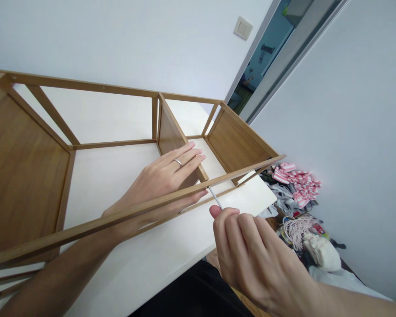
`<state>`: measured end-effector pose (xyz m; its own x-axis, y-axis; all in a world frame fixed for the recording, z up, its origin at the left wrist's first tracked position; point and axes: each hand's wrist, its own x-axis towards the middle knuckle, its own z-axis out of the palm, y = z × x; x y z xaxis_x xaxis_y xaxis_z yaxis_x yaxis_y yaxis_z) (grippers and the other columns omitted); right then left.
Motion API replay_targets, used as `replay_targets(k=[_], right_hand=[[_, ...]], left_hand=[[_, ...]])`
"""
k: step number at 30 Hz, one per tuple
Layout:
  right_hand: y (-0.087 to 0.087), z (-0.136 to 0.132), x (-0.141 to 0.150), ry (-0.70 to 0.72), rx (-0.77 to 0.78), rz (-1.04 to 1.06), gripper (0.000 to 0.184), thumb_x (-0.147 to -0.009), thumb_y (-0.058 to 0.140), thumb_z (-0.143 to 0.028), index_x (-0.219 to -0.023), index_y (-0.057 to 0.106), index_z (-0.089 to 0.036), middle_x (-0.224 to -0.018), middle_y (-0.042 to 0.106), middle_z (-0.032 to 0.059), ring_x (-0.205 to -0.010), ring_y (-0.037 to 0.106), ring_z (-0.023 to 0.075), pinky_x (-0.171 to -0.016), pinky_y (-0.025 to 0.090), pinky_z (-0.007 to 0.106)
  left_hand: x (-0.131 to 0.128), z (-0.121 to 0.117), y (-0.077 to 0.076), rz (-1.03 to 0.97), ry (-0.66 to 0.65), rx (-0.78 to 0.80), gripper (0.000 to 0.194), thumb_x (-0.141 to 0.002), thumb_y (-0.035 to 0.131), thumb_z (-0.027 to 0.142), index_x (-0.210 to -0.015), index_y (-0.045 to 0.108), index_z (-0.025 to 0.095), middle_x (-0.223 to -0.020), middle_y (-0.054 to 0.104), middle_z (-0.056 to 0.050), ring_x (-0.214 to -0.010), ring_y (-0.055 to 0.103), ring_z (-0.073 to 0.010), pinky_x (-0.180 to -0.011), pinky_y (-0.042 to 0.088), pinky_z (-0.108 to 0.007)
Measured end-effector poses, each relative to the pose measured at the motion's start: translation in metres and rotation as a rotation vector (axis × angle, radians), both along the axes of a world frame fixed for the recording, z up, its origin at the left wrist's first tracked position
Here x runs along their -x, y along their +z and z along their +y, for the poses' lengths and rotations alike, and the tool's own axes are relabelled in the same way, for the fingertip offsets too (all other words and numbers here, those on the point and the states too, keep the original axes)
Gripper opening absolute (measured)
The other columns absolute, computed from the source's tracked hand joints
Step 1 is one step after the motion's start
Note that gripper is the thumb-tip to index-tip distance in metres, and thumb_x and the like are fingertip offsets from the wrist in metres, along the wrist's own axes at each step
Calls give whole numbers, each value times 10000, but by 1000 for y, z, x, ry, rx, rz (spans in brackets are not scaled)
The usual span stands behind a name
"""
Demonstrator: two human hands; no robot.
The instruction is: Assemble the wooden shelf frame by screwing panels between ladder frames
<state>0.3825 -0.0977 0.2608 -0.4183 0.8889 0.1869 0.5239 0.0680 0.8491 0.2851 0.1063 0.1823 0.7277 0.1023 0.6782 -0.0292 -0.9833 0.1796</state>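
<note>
A brown wooden frame (125, 197) with inset panels lies on a white table. My left hand (165, 174), a ring on one finger, reaches under the front rail and grips the edge of the wooden divider panel (171, 125) near where it meets that rail. Its fingers lie over the panel's top edge, with the thumb lower down by the rail. In my right hand (251, 251), closed in a fist, is a screwdriver (215, 197). Only its thin metal shaft shows; the handle is hidden in the fist. The shaft's tip meets the front rail at the divider's end.
The white table (171, 251) has its front edge close to my body. Behind the frame stands a white wall with a light switch (243, 28). Right of the table are a pile of pink-striped cloth (297, 180), bundled cord (298, 230) and other clutter. A doorway opens at the back right.
</note>
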Motion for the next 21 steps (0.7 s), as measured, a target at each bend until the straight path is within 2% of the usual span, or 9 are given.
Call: replay_targets(k=[4, 8, 11, 17, 21], right_hand=[[0, 2, 2, -22, 3, 92, 284, -1010, 667, -123, -731, 673, -178, -610, 584, -5, -517, 421, 136, -473, 354, 322], [0, 4, 3, -17, -38, 350, 354, -1030, 589, -73, -700, 588, -200, -556, 482, -28, -496, 408, 151, -475, 314, 352], [-6, 5, 0, -47, -75, 568, 407, -1061, 523, -80, -680, 530, -222, -566, 488, -30, -488, 418, 136, -502, 314, 347], [-29, 5, 1, -206, -286, 1212, 435, -1103, 547, -279, -675, 571, -207, -515, 579, -63, -402, 503, 53, -446, 342, 223], [-37, 6, 6, -350, -332, 1691, 445, -1085, 561, -390, -684, 639, -214, -510, 646, -58, -397, 573, 68, -443, 414, 175]], left_hand=[[0, 0, -1, -1, 4, -13, 599, -1034, 589, 486, -1506, 510, 128, -1567, 585, -137, -1534, 472, -305, -1272, 449, -445], [-1, 1, -1, -4, -8, -5, 600, -1035, 583, 488, -1526, 498, 154, -1572, 584, -121, -1537, 467, -307, -1271, 453, -453], [-1, 1, -1, -4, -8, 5, 600, -1036, 577, 491, -1515, 511, 136, -1554, 599, -131, -1526, 482, -312, -1266, 462, -452], [-2, -1, -1, 8, -1, 24, 593, -1032, 586, 475, -1525, 508, 155, -1560, 596, -119, -1530, 477, -311, -1266, 463, -456], [-1, -1, -1, 7, 16, 8, 582, -1037, 580, 484, -1514, 510, 159, -1557, 600, -113, -1527, 482, -301, -1250, 482, -448]])
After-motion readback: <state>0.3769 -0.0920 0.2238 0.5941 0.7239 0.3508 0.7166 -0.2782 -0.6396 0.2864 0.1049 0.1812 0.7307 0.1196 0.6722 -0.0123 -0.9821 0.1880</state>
